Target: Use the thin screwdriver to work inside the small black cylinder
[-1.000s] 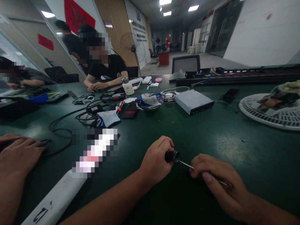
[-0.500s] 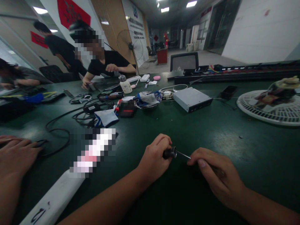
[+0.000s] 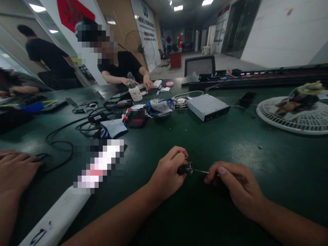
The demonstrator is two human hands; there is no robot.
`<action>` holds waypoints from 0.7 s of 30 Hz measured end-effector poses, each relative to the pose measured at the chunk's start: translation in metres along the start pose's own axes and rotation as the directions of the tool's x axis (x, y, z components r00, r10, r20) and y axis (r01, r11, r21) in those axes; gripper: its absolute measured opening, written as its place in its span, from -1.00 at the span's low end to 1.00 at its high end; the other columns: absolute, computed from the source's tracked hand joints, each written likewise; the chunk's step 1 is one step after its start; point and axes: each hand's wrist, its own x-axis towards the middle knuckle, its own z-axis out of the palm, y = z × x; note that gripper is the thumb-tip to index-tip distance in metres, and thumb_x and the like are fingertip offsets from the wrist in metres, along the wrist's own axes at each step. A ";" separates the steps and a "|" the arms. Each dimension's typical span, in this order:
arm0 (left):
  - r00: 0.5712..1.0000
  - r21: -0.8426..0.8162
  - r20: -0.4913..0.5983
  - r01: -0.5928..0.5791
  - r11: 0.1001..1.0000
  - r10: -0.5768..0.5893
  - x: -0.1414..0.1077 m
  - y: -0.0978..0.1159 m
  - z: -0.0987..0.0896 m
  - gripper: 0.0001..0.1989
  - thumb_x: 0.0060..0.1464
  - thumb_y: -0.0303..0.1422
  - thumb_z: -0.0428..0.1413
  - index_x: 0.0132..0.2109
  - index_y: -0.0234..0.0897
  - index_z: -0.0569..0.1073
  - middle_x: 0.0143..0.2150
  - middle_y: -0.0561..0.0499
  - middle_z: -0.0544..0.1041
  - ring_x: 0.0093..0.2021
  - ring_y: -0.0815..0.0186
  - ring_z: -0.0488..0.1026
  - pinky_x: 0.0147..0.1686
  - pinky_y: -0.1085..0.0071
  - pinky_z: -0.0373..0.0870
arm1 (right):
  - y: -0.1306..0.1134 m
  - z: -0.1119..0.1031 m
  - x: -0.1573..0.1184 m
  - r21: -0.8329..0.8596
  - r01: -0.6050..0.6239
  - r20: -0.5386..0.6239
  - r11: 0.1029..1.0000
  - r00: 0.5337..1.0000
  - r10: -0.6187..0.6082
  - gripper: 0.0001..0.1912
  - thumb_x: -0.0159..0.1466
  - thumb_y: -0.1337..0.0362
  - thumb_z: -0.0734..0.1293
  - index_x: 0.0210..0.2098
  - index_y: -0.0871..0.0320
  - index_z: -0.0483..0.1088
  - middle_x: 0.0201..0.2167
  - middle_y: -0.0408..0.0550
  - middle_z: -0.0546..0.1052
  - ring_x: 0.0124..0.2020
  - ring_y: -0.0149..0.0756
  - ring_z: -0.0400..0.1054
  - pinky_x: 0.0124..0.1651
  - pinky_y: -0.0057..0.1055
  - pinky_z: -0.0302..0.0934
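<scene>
1 black tube [image 3: 186, 168] clamped in left grip [image 3: 167, 172], slim tool [image 3: 201, 171] clamped in right grip [image 3: 239, 188]

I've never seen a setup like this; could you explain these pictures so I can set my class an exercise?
No machine here: a person works with two bare hands, seen by one head-worn camera looking forward and down. The left hand holds a dark cylinder with an open end; the right hand has its grip around a thin-shafted tool pointing at that opening. Whether its tip goes inside is hard to tell. On the green table lie a grey box, a white round grille, a blue-and-white cloth and a long white casing. The hand at far left is another person's.
</scene>
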 end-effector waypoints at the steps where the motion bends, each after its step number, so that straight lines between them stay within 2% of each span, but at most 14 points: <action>1: 1.000 0.000 -0.001 -0.007 1.000 0.007 0.000 0.000 0.000 -0.76 0.03 -0.66 0.14 -0.30 -0.25 0.30 -0.09 -0.05 0.42 -0.14 0.29 0.45 -0.22 0.38 0.43 | 0.000 0.000 0.000 0.026 0.006 -0.011 1.000 1.000 -0.006 -0.58 0.51 0.17 0.14 -0.32 0.14 0.55 -0.43 -0.05 0.58 -0.41 -0.29 0.46 -0.37 -0.36 0.30; 7: 0.999 0.049 -0.037 -0.020 0.999 0.022 -0.002 0.000 0.001 -0.78 0.06 -0.65 0.13 -0.29 -0.25 0.30 -0.10 -0.06 0.43 -0.15 0.27 0.45 -0.23 0.36 0.42 | 0.001 -0.001 0.003 0.064 0.028 0.017 0.998 0.999 -0.029 -0.62 0.51 0.19 0.15 -0.22 0.12 0.58 -0.33 -0.03 0.61 -0.34 -0.28 0.49 -0.31 -0.36 0.33; 11: 0.998 0.202 -0.041 -0.044 0.978 0.053 -0.003 0.001 0.002 -0.77 0.06 -0.67 0.12 -0.29 -0.24 0.31 -0.10 -0.05 0.45 -0.12 0.21 0.44 -0.16 0.26 0.41 | 0.001 -0.001 0.003 -0.002 0.023 0.034 1.000 0.999 -0.023 -0.57 0.51 0.16 0.13 -0.31 0.14 0.54 -0.40 -0.04 0.57 -0.37 -0.26 0.46 -0.34 -0.34 0.29; 13: 0.997 0.282 -0.042 -0.046 0.958 0.060 -0.002 0.001 0.002 -0.75 0.06 -0.68 0.11 -0.28 -0.24 0.32 -0.11 -0.04 0.47 -0.11 0.19 0.43 -0.12 0.22 0.39 | -0.001 -0.001 0.003 -0.078 0.020 -0.014 0.997 1.000 -0.022 -0.56 0.50 0.16 0.12 -0.39 0.14 0.49 -0.48 -0.08 0.51 -0.45 -0.29 0.41 -0.40 -0.36 0.24; 16: 0.997 0.320 -0.067 -0.003 0.947 0.026 -0.002 0.001 0.001 -0.72 0.02 -0.72 0.11 -0.26 -0.23 0.33 -0.10 -0.03 0.47 -0.09 0.18 0.43 -0.08 0.20 0.38 | -0.003 0.000 0.001 -0.189 -0.010 -0.151 0.982 0.988 -0.019 -0.59 0.48 0.18 0.16 -0.43 0.12 0.44 -0.54 -0.13 0.47 -0.52 -0.33 0.37 -0.45 -0.39 0.21; 19: 0.995 0.320 -0.096 0.059 0.946 -0.030 -0.002 0.000 0.001 -0.69 -0.02 -0.73 0.11 -0.25 -0.23 0.33 -0.09 -0.03 0.46 -0.08 0.17 0.42 -0.09 0.20 0.39 | -0.003 0.002 0.001 -0.176 -0.033 -0.244 0.984 0.970 -0.011 -0.72 0.47 0.20 0.19 -0.26 0.09 0.49 -0.43 -0.10 0.57 -0.44 -0.30 0.47 -0.41 -0.40 0.31; 21: 0.992 0.316 -0.107 0.098 0.944 -0.067 -0.001 0.000 0.001 -0.67 -0.03 -0.74 0.11 -0.23 -0.22 0.33 -0.08 -0.03 0.45 -0.08 0.16 0.42 -0.09 0.19 0.39 | -0.002 0.004 0.003 -0.171 -0.031 -0.224 0.985 0.975 -0.009 -0.79 0.47 0.22 0.20 -0.07 0.06 0.47 -0.29 -0.06 0.64 -0.31 -0.26 0.55 -0.31 -0.37 0.40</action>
